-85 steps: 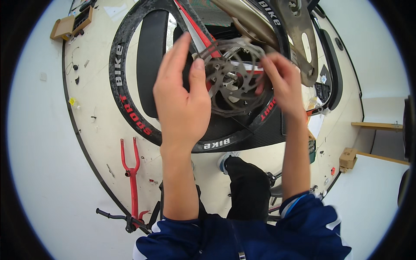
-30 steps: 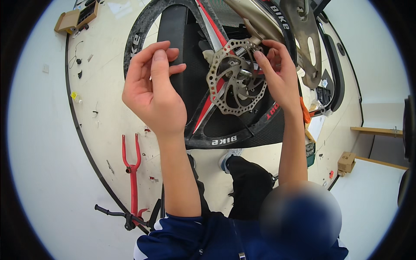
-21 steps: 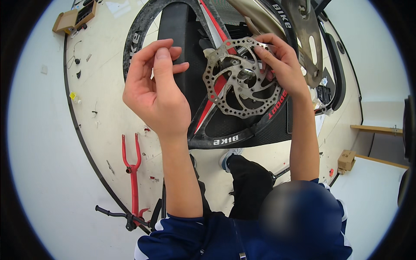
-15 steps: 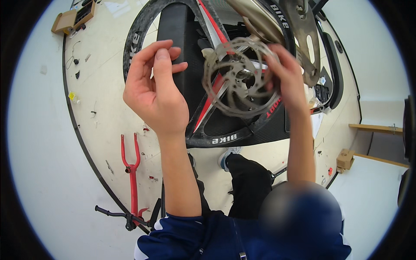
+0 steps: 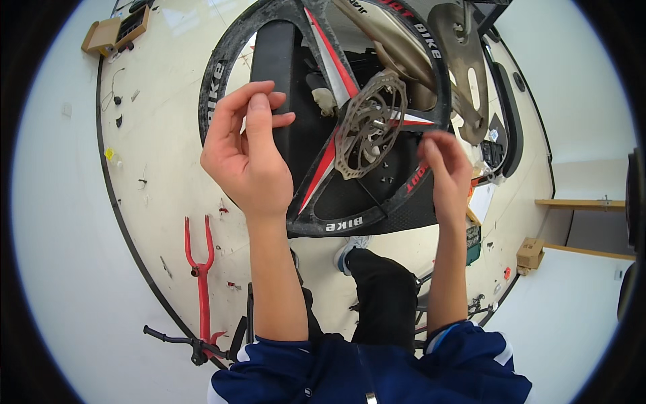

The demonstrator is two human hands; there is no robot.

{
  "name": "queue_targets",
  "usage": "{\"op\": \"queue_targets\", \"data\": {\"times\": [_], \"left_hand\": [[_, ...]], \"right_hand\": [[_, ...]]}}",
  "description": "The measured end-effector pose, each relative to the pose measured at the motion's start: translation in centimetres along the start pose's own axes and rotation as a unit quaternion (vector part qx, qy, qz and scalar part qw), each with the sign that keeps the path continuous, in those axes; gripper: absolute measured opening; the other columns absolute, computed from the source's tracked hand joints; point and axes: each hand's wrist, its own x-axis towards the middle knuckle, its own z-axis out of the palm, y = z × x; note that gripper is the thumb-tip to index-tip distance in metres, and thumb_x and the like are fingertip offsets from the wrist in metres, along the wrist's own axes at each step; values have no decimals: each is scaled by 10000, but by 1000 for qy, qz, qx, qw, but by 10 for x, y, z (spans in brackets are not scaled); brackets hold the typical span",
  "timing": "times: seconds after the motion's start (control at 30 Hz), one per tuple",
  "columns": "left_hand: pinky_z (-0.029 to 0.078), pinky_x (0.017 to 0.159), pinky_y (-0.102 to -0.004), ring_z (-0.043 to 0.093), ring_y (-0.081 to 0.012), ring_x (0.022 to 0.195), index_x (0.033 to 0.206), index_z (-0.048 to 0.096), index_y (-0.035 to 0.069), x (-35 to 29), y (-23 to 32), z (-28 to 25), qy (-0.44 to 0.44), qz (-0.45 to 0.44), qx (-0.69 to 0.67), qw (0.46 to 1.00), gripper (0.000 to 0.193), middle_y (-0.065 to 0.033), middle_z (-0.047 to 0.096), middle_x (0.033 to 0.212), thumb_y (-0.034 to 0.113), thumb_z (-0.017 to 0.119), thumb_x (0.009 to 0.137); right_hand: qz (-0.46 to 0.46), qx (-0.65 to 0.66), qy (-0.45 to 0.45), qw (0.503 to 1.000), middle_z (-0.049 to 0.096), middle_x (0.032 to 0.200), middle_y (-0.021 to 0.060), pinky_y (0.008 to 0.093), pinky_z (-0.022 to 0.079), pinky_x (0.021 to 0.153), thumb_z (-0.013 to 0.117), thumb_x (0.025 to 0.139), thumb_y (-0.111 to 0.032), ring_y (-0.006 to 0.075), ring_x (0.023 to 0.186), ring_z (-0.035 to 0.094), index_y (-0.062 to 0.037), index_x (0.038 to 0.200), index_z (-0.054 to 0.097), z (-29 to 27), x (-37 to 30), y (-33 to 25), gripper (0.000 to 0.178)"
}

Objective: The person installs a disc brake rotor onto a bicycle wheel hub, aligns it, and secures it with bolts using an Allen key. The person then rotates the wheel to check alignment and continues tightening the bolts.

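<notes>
1. Room: white wall (image 5: 60, 222) at left, pale tiled floor (image 5: 155, 195) with scattered small parts.
2. Floor items: open cardboard box (image 5: 101, 37), upper left; red frame piece (image 5: 204, 296) with two prongs, lower left.
3. Wheel (image 5: 232, 44), black with red-and-white spokes, lying above a black textured panel (image 5: 412, 219).
4. Brake disc (image 5: 369, 121), one, silver, drilled; over the wheel's centre, tilted, between the hands and touched by neither. Whether it rests on anything cannot be told.
5. Small screws (image 5: 387, 180), dark, several, just below the disc in view.
6. Left hand (image 5: 252, 158): raised left of the disc and apart from it; fingers curled, thumb near forefinger. Whether something small is pinched cannot be told.
7. Right hand (image 5: 449, 172): near the wheel's right side, off the disc; fingers bent and blurred, so its contents cannot be told.
8. Handling note, by judgement: steady the disc by opposite edges, since skin oil could foul the braking band; bring it parallel to the wheel rather than aslant; keep wrists high, lest the screws be swept away.
</notes>
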Motion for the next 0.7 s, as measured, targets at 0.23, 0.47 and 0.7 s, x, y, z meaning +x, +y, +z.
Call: {"op": "queue_targets", "data": {"times": [0.23, 0.47, 0.7], "left_hand": [[599, 615, -256, 679, -139, 777, 1007, 686, -81, 0, -3, 7, 7, 32, 45, 998, 173, -124, 690, 889, 24, 554, 969], [549, 606, -209, 657, -109, 743, 1006, 692, -72, -6, -10, 9, -3, 92, 132, 987, 160, -102, 690, 836, 26, 570, 969], [517, 620, -199, 636, -95, 713, 1010, 700, -63, -10, -10, 13, 11, 105, 164, 981, 166, -91, 693, 818, 24, 564, 973]], "right_hand": [[21, 151, 69, 986, 657, 1155, 50, 280, 489, 881, 607, 1013, -193, 108, 1018, 600, -1, 1326, 576, 53, 13, 25, 368], [132, 342, 13, 930, 628, 875, 63, 331, 589, 537, 600, 1020, -300, 162, 644, 677, 7, 1102, 619, 52, 10, 21, 319], [152, 383, -44, 910, 594, 807, 45, 315, 599, 491, 575, 1031, -316, 163, 597, 678, 6, 1082, 627, 55, 11, 13, 330]]}}
